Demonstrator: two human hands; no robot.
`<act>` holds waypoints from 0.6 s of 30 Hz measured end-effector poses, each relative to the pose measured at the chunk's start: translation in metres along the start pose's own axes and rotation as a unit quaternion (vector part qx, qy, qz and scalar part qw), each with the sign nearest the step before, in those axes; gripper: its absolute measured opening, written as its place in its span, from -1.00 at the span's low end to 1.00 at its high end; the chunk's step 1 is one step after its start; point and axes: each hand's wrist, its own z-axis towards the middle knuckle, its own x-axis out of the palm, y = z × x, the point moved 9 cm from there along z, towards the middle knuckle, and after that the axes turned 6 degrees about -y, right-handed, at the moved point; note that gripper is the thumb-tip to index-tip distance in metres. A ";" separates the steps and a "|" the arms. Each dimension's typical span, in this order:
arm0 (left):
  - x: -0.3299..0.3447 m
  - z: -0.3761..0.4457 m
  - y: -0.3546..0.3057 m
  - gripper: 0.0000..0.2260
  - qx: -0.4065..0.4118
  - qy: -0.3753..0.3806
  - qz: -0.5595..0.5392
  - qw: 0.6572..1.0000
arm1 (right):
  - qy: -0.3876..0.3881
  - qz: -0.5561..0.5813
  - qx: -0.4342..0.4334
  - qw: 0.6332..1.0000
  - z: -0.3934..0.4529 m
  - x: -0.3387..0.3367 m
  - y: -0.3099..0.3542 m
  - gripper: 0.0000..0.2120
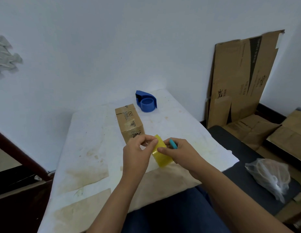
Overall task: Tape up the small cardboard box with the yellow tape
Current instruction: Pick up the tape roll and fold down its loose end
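Observation:
A small closed cardboard box (128, 122) with black print lies on the white table cover (89, 135), just beyond my hands. Both hands hold a roll of yellow tape (160, 154) above the table's near middle. My right hand (181, 153) grips the roll from the right, and a teal tool (173, 144) sticks out between its fingers. My left hand (138, 152) pinches the tape's upper left edge with thumb and fingertips.
An empty blue tape dispenser (146, 102) stands at the table's far end behind the box. Flattened cardboard (238, 78) leans on the wall at the right. A clear plastic bag (270, 175) lies on a dark seat at the right.

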 end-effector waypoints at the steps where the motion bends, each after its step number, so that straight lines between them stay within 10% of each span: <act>1: -0.003 0.000 -0.002 -0.77 0.016 -0.017 0.007 1.000 | 0.004 0.001 -0.001 1.000 0.000 0.001 0.001 -0.85; 9: -0.001 -0.001 0.024 -0.95 -0.075 -0.040 -0.072 0.994 | 0.013 -0.010 -0.026 1.000 0.001 0.004 0.005 -0.77; 18: 0.028 -0.013 0.054 -0.60 -0.297 0.056 -0.270 0.914 | 0.013 -0.025 -0.106 0.994 -0.001 -0.005 0.014 -0.82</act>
